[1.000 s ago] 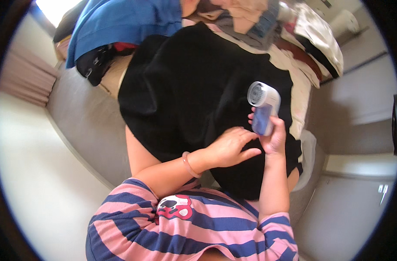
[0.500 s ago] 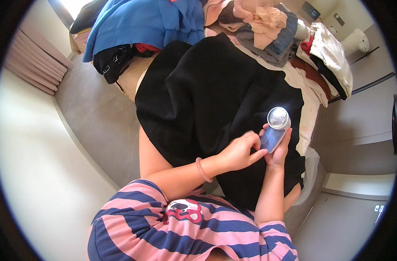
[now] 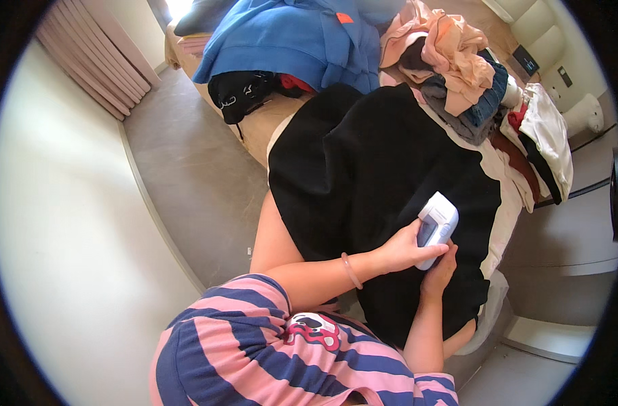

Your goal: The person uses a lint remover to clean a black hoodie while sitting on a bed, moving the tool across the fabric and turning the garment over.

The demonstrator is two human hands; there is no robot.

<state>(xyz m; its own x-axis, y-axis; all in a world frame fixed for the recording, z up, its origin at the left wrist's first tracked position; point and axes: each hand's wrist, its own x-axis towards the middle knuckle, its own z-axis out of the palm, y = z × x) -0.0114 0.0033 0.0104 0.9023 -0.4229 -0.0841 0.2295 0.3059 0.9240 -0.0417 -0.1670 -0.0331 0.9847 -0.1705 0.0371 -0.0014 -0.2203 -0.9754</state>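
A white and blue-grey fabric shaver [image 3: 444, 222] is held over my lap, its head pointing away from me and its side button facing up. My left hand [image 3: 405, 250] is closed around its handle, with a pink bangle on the wrist. Around the lower right end of the handle curl the fingers of my right hand [image 3: 440, 272], partly hidden by the shaver. Beneath both hands a large black garment [image 3: 363, 176] spreads across my legs and the edge of the bed.
On the bed lie a blue sweatshirt [image 3: 289, 47] over dark clothes, a heap with a peach garment [image 3: 458, 54], and a stack topped by a white garment [image 3: 546, 135]. A pink curtain [image 3: 96, 54] hangs at the far left beside a white wall [image 3: 72, 223]. Grey floor [image 3: 187, 176] shows left of the bed.
The shaver has been turned over, so its shiny metal head no longer shows. My left hand has moved from beside the handle to a grip on it. My view has shifted left.
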